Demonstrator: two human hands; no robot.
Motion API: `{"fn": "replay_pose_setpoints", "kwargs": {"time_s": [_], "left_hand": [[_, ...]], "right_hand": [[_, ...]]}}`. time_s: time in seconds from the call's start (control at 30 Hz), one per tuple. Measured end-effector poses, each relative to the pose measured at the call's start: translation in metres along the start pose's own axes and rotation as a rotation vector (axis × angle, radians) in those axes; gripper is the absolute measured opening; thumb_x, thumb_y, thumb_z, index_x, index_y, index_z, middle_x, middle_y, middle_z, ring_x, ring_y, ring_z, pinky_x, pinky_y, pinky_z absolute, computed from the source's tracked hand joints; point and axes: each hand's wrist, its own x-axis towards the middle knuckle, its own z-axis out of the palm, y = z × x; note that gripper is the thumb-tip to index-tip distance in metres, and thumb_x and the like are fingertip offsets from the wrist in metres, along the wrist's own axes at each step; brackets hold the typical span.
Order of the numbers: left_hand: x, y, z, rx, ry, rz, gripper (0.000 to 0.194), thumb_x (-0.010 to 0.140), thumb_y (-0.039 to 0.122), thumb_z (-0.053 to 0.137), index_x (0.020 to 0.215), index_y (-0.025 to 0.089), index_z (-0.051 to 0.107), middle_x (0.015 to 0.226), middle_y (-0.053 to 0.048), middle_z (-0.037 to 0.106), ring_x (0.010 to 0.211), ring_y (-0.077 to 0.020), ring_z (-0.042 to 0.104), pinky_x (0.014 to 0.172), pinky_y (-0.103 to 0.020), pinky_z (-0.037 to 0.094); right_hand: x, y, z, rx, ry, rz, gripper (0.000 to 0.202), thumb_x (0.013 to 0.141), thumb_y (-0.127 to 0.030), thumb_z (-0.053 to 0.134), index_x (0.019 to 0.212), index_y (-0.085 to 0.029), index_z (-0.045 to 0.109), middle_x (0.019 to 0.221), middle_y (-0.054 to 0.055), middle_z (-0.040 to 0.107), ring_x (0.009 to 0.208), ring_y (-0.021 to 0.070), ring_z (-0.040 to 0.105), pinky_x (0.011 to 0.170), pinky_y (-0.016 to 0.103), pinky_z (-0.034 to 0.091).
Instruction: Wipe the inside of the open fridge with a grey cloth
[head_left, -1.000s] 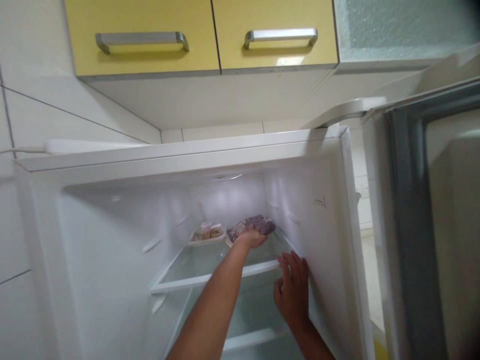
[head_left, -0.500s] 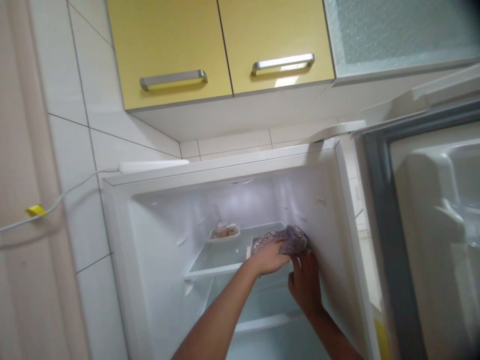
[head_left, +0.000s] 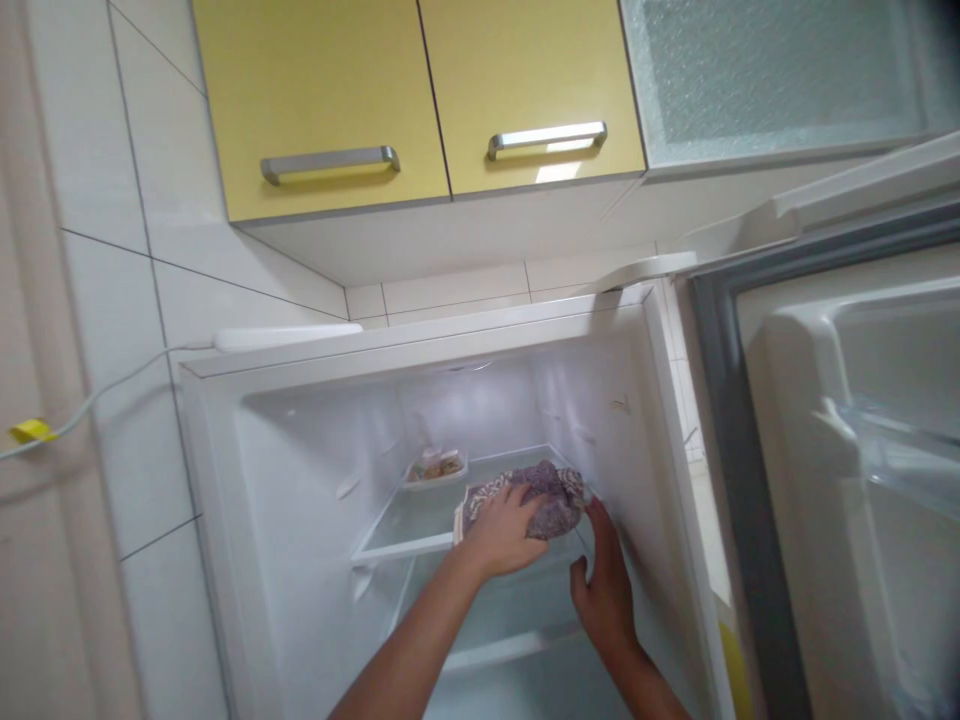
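A purple-grey cloth with a pale pattern [head_left: 559, 500] lies bunched over the right part of the fridge's upper glass shelf [head_left: 439, 515]. My left hand [head_left: 506, 530] grips it from above, fingers curled over the top and thumb on the near side. To the right, my right hand [head_left: 606, 575] is open, its thumb apart from the fingers. Its fingertips are at the cloth's right end, close to the fridge's side wall; whether they touch the cloth I cannot tell.
At the back left of the shelf sits a clear container with food [head_left: 435, 468]. The fridge door [head_left: 780, 480] stands open on the right. Another shelf [head_left: 517, 648] lies below. Yellow cupboards [head_left: 322, 90] hang overhead, and a white cable [head_left: 112, 385] runs along the left.
My right hand has opened and drawn slightly away from the cloth. The cloth's bunched part now spreads wider and nearer the shelf's front. The whole view has shifted a little.
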Motion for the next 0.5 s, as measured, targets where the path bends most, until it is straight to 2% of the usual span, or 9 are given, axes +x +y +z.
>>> {"fn": "replay_pose_setpoints", "kwargs": {"time_s": [0.13, 0.2, 0.27, 0.37, 0.5], "left_hand": [[0.027, 0.039, 0.008, 0.062, -0.006, -0.033, 0.085, 0.077, 0.056, 0.057, 0.155, 0.031, 0.033, 0.155, -0.017, 0.042, 0.141, -0.0478, 0.037, 0.113, -0.069, 0.03], [0.043, 0.055, 0.012, 0.1, -0.027, -0.101, 0.088, 0.076, 0.058, 0.055, 0.154, 0.024, 0.035, 0.151, -0.022, 0.045, 0.14, -0.0519, 0.036, 0.111, -0.072, 0.029], [0.057, 0.063, 0.013, 0.101, -0.047, -0.159, 0.087, 0.077, 0.061, 0.051, 0.152, 0.019, 0.037, 0.149, -0.025, 0.047, 0.14, -0.0527, 0.036, 0.11, -0.072, 0.029], [0.073, 0.059, 0.012, 0.044, -0.082, -0.188, 0.082, 0.082, 0.063, 0.041, 0.152, 0.02, 0.038, 0.151, -0.024, 0.045, 0.14, -0.0506, 0.037, 0.11, -0.07, 0.03], [0.094, 0.036, 0.012, -0.009, -0.14, -0.216, 0.086, 0.082, 0.069, 0.039, 0.155, 0.024, 0.034, 0.159, -0.022, 0.035, 0.144, -0.0514, 0.032, 0.11, -0.072, 0.029]], "right_hand": [[0.002, -0.011, -0.009, 0.052, 0.093, 0.107, 0.076, 0.085, -0.01, 0.042, 0.158, -0.017, 0.02, 0.157, 0.017, 0.037, 0.145, 0.0326, 0.037, 0.115, 0.058, 0.037], [0.006, -0.015, -0.013, 0.052, 0.118, 0.091, 0.075, 0.086, -0.012, 0.042, 0.158, -0.016, 0.02, 0.157, 0.019, 0.036, 0.145, 0.0346, 0.036, 0.114, 0.06, 0.037], [0.011, -0.017, -0.015, 0.048, 0.121, 0.058, 0.074, 0.086, -0.013, 0.042, 0.157, -0.016, 0.021, 0.158, 0.02, 0.034, 0.146, 0.0354, 0.034, 0.113, 0.062, 0.036], [0.016, -0.019, -0.015, 0.052, 0.107, 0.035, 0.073, 0.086, -0.012, 0.041, 0.156, -0.017, 0.023, 0.158, 0.019, 0.034, 0.147, 0.0342, 0.033, 0.113, 0.063, 0.037], [0.022, -0.017, -0.006, 0.038, 0.069, 0.039, 0.072, 0.086, -0.009, 0.04, 0.156, -0.018, 0.024, 0.154, 0.018, 0.04, 0.144, 0.0307, 0.038, 0.113, 0.059, 0.04]]}}
